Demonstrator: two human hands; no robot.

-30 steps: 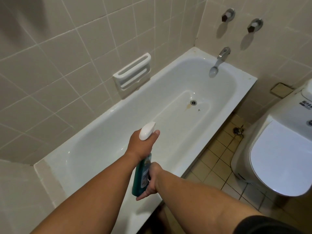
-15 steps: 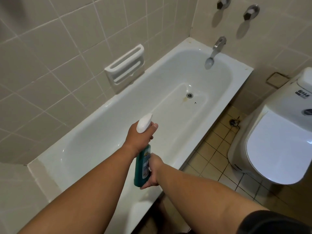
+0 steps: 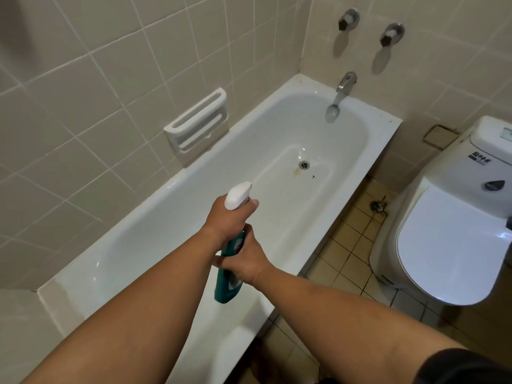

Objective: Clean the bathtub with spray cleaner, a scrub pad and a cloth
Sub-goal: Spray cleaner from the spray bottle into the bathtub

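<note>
The left hand (image 3: 230,220) grips a spray bottle (image 3: 228,284) by its trigger, the right hand (image 3: 246,259) by its body, above the bathtub (image 3: 166,245). A stain (image 3: 297,171) shows beside the drain (image 3: 304,164), so this is likely early spraying, with scrubbing and wiping undone.

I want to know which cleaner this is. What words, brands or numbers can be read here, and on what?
On the spray bottle: label print partly hidden by the right hand, too blurred to read.
On the toilet tank: a sticker with dark characters, too small to read.
Nothing here is legible enough to quote.
</note>
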